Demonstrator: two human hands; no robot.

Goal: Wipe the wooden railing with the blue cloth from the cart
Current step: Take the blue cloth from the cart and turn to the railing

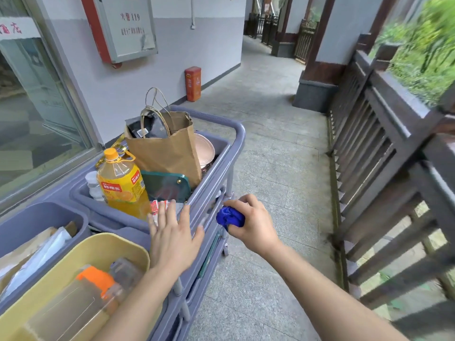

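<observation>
My right hand is closed around a crumpled blue cloth, held just off the right side of the grey cart. My left hand hovers flat over the cart's right rim with its fingers spread and nothing in it. The dark brown wooden railing runs along the right side of the walkway, about an arm's length from the cloth.
The cart holds a brown paper bag, an orange juice bottle, a yellow tub and a grey bin. Stone paving stretches ahead between cart and railing. A red box stands by the left wall.
</observation>
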